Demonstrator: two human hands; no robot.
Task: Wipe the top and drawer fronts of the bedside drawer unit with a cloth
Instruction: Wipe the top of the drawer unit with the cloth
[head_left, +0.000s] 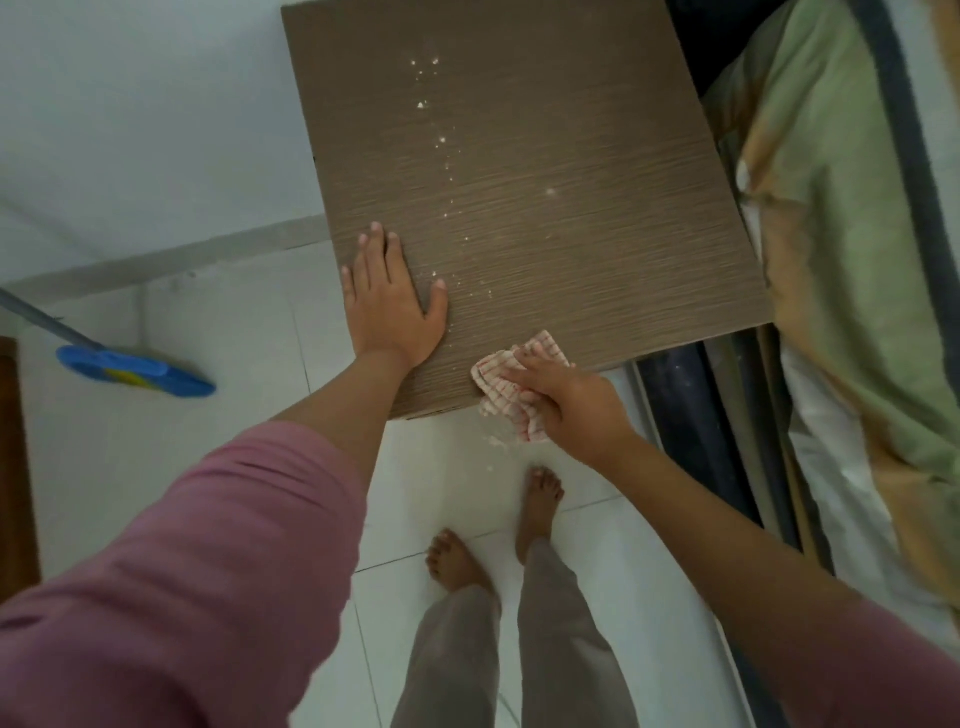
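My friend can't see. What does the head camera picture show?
A person's right hand holds a red-checked cloth at the near edge of a brown wooden drawer unit top, while the left hand lies flat on it. White crumbs trail across the wood, and a blue mop lies on the floor.

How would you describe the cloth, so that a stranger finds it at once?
Start at the brown wooden top of the drawer unit and go to its near edge. There the right hand grips a crumpled cloth that hangs partly over the edge. It is white with thin red checks, the only fabric on the top.
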